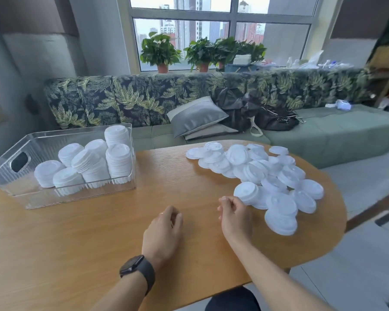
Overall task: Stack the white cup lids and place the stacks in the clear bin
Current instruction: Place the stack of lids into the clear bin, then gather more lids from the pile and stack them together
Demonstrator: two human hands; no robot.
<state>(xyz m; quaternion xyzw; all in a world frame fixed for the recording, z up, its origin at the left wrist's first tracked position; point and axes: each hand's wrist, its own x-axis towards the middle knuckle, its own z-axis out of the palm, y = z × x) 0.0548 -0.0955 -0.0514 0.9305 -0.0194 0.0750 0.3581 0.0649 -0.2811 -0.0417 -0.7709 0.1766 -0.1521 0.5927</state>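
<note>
A loose pile of white cup lids [263, 173] spreads over the right side of the wooden table [99, 239]. The clear bin [14, 182] stands at the table's far left and holds several stacks of white lids [92, 163], some upright, some leaning. My left hand [164, 230], with a dark watch at its wrist, hovers over the middle of the table with loosely curled fingers and holds nothing. My right hand [234, 215] sits just left of the pile, fingers curled, empty, close to a short stack of lids [247, 191].
Behind the table runs a green sofa [323, 135] with a leaf-print back, a grey cushion [195, 115] and a black bag [276, 120]. Potted plants [160, 52] line the window sill. The table's rounded right edge drops off near the pile.
</note>
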